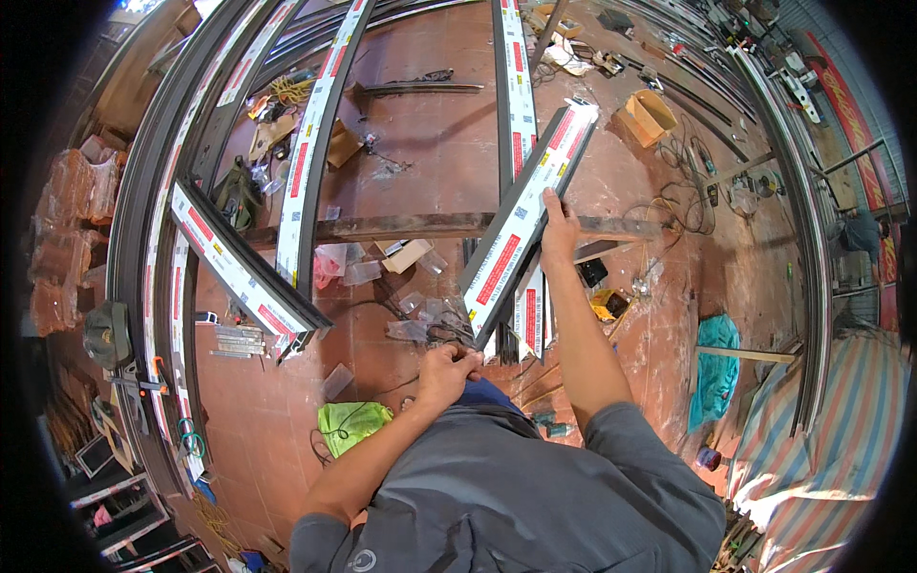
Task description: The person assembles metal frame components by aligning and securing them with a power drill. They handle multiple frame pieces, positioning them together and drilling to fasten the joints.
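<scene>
My right hand (560,227) is wrapped round the right edge of a short dark metal profile (521,215) faced with white-and-red protective film. This piece slants away from me, its near end cut at an angle. My left hand (445,374) is closed just below that near end, thumb and fingers pinched together; what lies in the pinch, if anything, is too small to make out. Under the held piece stands another film-covered profile end (531,310). To the left, a second short profile (239,263) with mitred ends lies slanted across longer profiles.
Long film-covered profiles (320,143) run away from me, with a dark crossbar (382,227) beneath. A cardboard box (646,118), cables (683,186) and a bright green bag (351,425) lie on the tiled floor. A striped tarp (821,449) covers something at the right.
</scene>
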Motion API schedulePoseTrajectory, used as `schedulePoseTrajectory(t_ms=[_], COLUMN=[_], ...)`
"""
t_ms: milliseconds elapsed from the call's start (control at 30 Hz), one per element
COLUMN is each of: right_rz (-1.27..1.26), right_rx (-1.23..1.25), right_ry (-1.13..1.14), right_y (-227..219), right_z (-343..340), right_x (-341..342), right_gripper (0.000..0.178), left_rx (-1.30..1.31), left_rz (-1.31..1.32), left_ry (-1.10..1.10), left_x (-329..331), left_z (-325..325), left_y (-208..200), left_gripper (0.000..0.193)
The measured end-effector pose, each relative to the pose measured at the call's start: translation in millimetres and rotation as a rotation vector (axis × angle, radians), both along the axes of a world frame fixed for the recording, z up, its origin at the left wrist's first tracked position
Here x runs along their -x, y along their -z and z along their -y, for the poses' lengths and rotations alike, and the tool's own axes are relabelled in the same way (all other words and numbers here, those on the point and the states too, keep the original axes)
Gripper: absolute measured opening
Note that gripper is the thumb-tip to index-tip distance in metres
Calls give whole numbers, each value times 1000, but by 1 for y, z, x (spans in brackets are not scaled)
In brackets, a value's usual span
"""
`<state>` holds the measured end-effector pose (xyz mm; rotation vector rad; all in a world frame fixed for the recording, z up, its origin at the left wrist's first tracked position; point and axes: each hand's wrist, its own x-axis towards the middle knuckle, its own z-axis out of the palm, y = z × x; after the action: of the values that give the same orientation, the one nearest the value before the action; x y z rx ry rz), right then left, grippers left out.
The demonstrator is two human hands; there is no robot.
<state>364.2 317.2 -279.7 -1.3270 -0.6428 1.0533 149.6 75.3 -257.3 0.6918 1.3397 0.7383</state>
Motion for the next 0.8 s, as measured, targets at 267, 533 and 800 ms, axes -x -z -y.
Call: schedulePoseTrajectory(t_ms=[267,533,800], right_rz=[61,306,607], right_rx=[-24,39,-644], right_ry=[-119,217,-1098], right_y=[70,-117,-168], right_z=[-24,45,194], right_x=[-61,54,351], right_gripper=[56,57,25], left_rx=[-80,-382,-253], left_rz=[-89,-261,-342], left_ry=[204,509,198], left_x=[-6,30,168], left_z=[-4,18,123], left_y=[16,29,76], left_gripper=[35,92,72])
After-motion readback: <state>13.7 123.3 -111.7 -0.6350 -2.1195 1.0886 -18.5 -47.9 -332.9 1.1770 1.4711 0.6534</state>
